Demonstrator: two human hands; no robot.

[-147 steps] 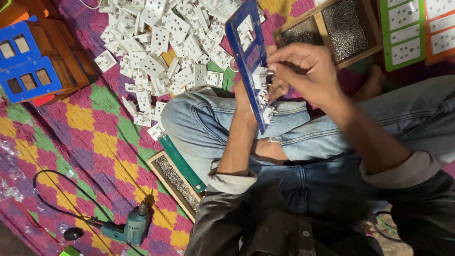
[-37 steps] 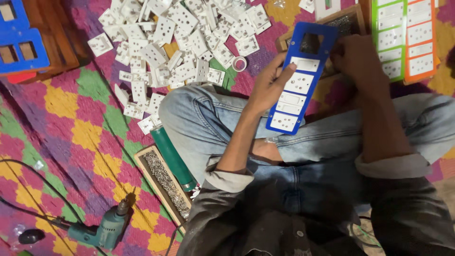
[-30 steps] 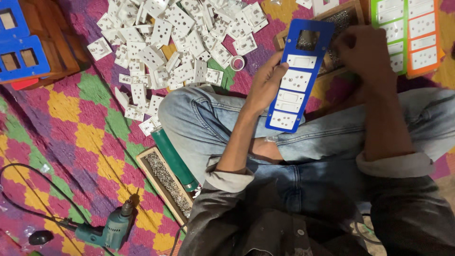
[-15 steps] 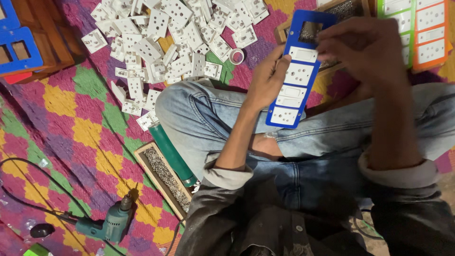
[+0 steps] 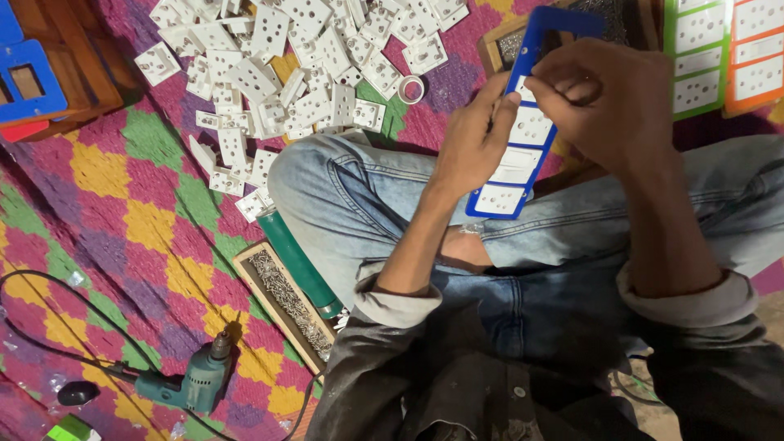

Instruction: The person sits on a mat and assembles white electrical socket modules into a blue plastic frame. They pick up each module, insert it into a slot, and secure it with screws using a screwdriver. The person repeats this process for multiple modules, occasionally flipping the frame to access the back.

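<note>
A long blue plastic frame (image 5: 539, 49) with white socket modules (image 5: 531, 126) set in its openings rests tilted over my lap. My left hand (image 5: 474, 139) grips its left edge, fingers curled against the frame. My right hand (image 5: 608, 102) covers the upper part of the frame, fingertips pinched at one of the white modules near the top. Whether a loose piece sits in those fingers is hidden. I sit cross-legged in blue jeans (image 5: 392, 204).
A heap of white socket modules (image 5: 294, 73) and a tape roll (image 5: 411, 88) lie on the patterned mat. Wooden trays of screws (image 5: 286, 298), a green tube (image 5: 298, 261), a teal drill (image 5: 184, 384), blue frames (image 5: 33, 82), green (image 5: 694, 57) and orange (image 5: 755, 49) filled frames surround me.
The blue frame swung from edge-on to face-up across my lap. My right hand slid from its top end down onto the upper modules; the left hand keeps its hold.
</note>
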